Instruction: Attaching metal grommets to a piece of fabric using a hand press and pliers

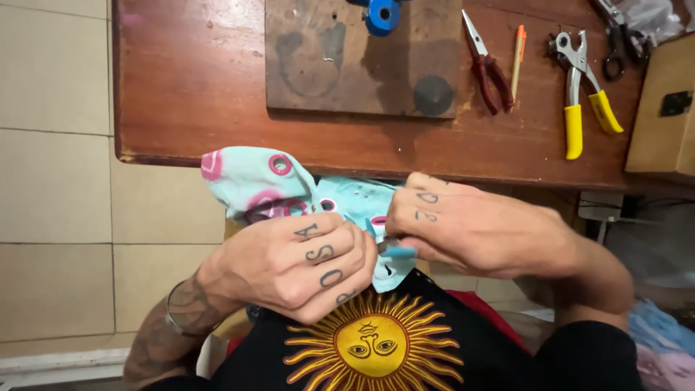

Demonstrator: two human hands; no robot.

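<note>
Both my hands work close together on a light blue cloth [250, 174] with pink rings printed on it, held in front of my chest below the table edge. My left hand [300, 264] is curled into the fabric from the left. Just right of it, my right hand [463, 228] pinches the cloth's edge, and a small metal piece shows between the fingertips [387, 245]. Part of the cloth is hidden under my fingers.
A brown wooden table [188, 87] lies ahead with a dark wooden board [340, 65] on it. On the table to the right lie red-handled pliers [489, 69], an orange pen [517, 61], a yellow-handled punch tool [583, 94], and a wooden box [662, 108]. Tiled floor is to the left.
</note>
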